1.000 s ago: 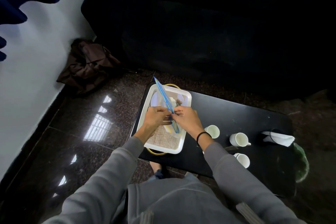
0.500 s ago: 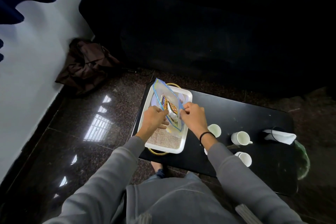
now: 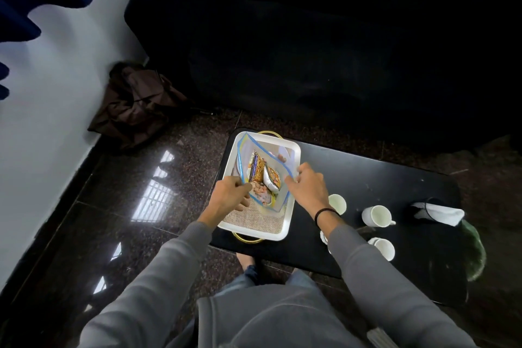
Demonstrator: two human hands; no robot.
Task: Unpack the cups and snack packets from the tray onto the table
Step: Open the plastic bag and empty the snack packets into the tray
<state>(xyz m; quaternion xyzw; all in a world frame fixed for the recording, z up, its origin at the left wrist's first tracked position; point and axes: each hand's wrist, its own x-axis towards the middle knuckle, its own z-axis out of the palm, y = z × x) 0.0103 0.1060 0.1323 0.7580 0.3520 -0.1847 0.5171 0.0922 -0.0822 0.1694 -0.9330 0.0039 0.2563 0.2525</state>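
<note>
Snack packets point(image 3: 264, 175), orange foil: inside clear blue-rimmed plastic bag point(image 3: 245, 154), mouth edges pinched apart by left hand point(image 3: 226, 196) and right hand point(image 3: 308, 186) fingertips.

Prob. a home sitting rm: low black table point(image 3: 367, 178) w/ 3 cups point(image 3: 377, 215), dark sofa point(image 3: 310, 37), polished stone floor point(image 3: 113, 206).

Over the tray point(image 3: 255, 234), the left hand point(image 3: 227, 198) and right hand point(image 3: 309, 186) each keep a grip on a clear bag point(image 3: 278, 203), holding it open with a gap above its packets point(image 3: 256, 168). Right of the tray, a cup point(image 3: 337, 203) stands just beside the rim, with a handled cup point(image 3: 377, 215) and a third cup point(image 3: 385, 248) farther out. Bare surface point(image 3: 353, 167) shows off the tray's far right corner.
</note>
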